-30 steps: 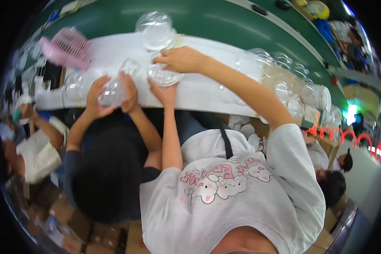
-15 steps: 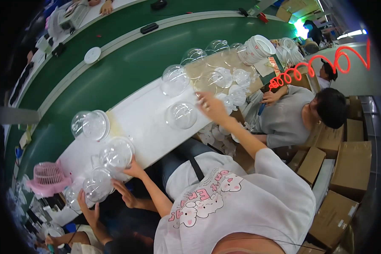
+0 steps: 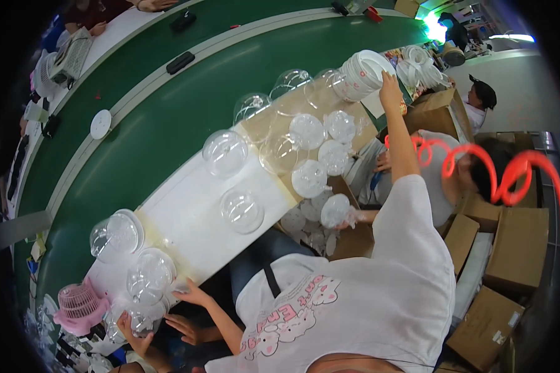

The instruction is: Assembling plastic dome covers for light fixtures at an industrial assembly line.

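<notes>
White round stacked plastic dishes [image 3: 358,78] sit far right, touched by the right hand [image 3: 389,92]; the left hand [image 3: 195,294] is near a clear round plastic dome [image 3: 152,271]; I can't tell if either grips

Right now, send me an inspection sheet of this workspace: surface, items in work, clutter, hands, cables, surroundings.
Surface: white sheet and tan sheet over a green bench.
Items in work: two clear domes apart on the white sheet; stack of white rings at the far right end.
Clutter: pink slatted item, lower left; white disc across the bench.
Hands: right hand has fingers at the stack's rim, grip unclear; left hand beside rimmed clear domes, grip unclear.
Cables: red coiled line, right.
Surroundings: cardboard boxes, right; co-workers both sides.
</notes>
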Tool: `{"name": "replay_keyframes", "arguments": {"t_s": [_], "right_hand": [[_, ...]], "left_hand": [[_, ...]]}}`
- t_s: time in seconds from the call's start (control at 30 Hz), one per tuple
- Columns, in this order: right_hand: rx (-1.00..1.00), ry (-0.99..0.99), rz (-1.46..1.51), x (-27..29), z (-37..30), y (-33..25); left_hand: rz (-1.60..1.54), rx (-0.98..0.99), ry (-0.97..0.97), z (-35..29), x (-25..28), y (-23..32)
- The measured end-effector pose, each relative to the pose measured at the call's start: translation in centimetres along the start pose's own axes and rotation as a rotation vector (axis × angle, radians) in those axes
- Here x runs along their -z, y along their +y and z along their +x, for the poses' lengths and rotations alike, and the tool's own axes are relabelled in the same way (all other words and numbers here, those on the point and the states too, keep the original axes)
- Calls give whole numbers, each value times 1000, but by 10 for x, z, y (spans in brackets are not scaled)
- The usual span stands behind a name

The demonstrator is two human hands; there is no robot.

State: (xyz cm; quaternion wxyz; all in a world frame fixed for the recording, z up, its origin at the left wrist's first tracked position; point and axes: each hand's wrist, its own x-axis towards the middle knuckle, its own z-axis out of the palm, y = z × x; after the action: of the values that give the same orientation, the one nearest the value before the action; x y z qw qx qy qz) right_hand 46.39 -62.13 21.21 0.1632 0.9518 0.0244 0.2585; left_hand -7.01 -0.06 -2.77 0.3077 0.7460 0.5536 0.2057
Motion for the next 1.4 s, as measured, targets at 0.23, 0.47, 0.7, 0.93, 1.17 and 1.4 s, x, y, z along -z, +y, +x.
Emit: {"name": "replay_keyframes", "arguments": {"t_s": [0.23, 0.47, 0.7, 0.93, 1.17, 1.4], "right_hand": [[-78, -247, 45, -25, 7, 36], [-264, 359, 521, 67, 15, -13], [-570, -205, 2075, 245, -116, -202], [-129, -1002, 1997, 287, -190, -262], [183, -706, 656, 177, -247, -238], [247, -637, 640, 151, -260, -233]], "left_hand": [[-365, 191, -436, -29, 50, 62], [-576, 90, -441, -12, 48, 186], [-1062, -225, -800, -37, 53, 329], [-1279, 188, -702, -52, 70, 291], [-1081, 444, -373, -19, 31, 164], [-576, 47, -181, 16, -36, 94]]}}
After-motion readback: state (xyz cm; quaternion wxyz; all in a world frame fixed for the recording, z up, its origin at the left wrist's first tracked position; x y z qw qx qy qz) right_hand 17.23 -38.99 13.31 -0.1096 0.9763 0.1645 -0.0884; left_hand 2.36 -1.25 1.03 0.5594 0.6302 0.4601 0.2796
